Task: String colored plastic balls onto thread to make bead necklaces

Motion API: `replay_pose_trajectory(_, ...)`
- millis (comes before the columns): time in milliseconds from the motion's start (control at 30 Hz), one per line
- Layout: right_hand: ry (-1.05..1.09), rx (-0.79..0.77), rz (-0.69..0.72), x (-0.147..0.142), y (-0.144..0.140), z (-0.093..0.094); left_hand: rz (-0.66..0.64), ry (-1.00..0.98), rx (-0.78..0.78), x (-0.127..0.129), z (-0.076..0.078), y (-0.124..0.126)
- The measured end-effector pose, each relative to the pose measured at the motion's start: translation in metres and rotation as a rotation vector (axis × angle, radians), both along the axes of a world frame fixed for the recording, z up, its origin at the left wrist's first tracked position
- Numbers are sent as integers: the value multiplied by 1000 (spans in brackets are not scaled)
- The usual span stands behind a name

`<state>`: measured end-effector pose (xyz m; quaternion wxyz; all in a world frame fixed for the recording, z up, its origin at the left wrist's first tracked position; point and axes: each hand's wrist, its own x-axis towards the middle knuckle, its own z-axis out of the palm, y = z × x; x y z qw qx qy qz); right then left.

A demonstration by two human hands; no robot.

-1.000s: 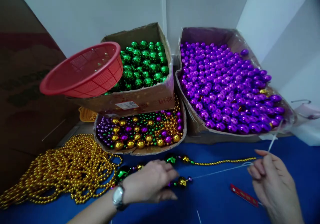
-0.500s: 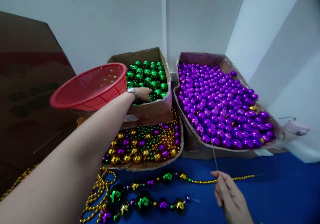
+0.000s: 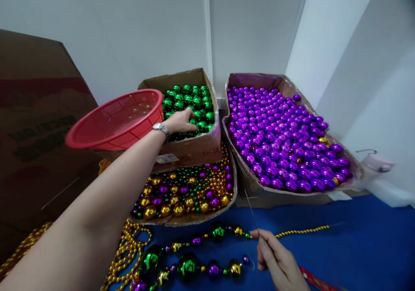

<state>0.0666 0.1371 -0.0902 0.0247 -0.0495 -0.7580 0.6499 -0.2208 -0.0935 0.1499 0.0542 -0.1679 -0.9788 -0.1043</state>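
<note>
My left hand, a watch on its wrist, is in the box of shiny green balls, its fingers curled round a green ball. Low on the right, my right hand pinches a long thin needle that points up and left. Beneath that hand runs a strand of small gold beads, joined to a string of mixed beads. A second stretch with big green balls lies nearer me, ending at a purple bead.
A box of purple balls stands at the right. Under the green balls' box is a box of mixed gold, purple and green beads. A red plastic basket leans at the left, above gold bead strands. Blue cloth covers the table.
My left hand has risen out from among the green balls with one in its fingers. My right hand has moved left with the needle. A red strip now shows beside it.
</note>
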Motion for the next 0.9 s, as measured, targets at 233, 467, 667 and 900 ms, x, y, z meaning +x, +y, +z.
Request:
replay_pose_trajectory(233,79,166,-39,5,-5,12,-355,-284,1275,121,-35,25)
replay_pose_trajectory(467,297,416,92,9,0,11,-45,-901,1895,180,-129,35)
replay_pose_trajectory(667,419,534,176,13,4,-6,133,-1020,2099,190,-166,37)
replay_pose_trajectory(900,455,581,203,14,4,-7,162,-1032,2123,192,-173,35)
